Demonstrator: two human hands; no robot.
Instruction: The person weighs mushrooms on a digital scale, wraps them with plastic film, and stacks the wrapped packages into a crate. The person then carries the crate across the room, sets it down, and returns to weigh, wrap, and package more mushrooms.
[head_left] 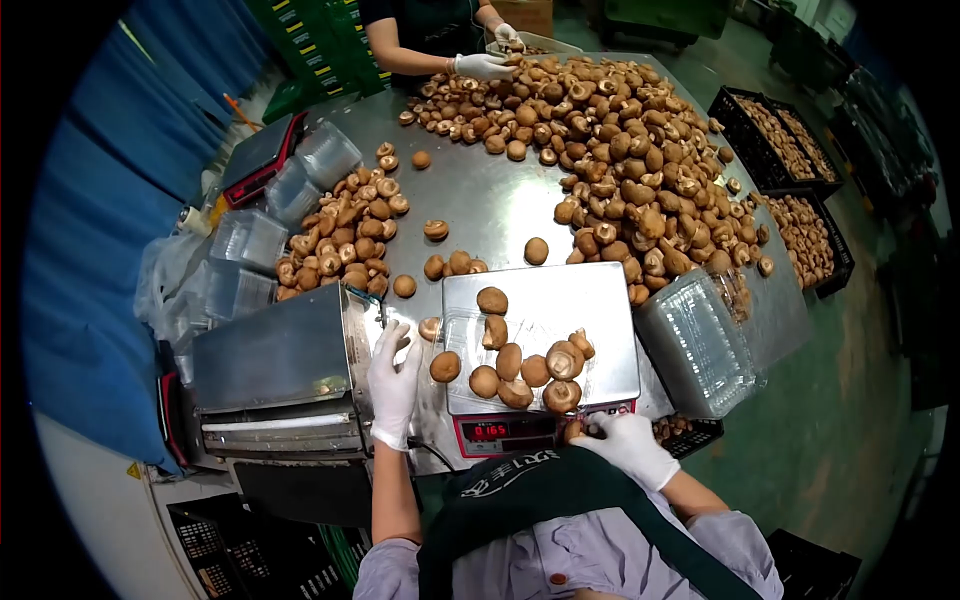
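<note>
My left hand [395,385], in a white glove, is beside the left edge of the scale [612,345], its fingers apart and nothing in them. My right hand [628,445], also gloved, is at the scale's front right corner with its fingers closed round a brown mushroom [573,430]. Several mushrooms [508,361] lie on a clear plastic tray [465,335] on the scale's steel plate. The scale's red display [490,431] reads 0165. A single mushroom [429,328] sits between my left hand and the tray.
A large mushroom heap [640,170] covers the back right, a smaller heap [345,230] the left. Clear stacked trays [700,345] stand right of the scale, a metal machine [270,350] left. Across the table [470,190], a co-worker's gloved hands [485,67] touch mushrooms. Crates [845,250] stand right.
</note>
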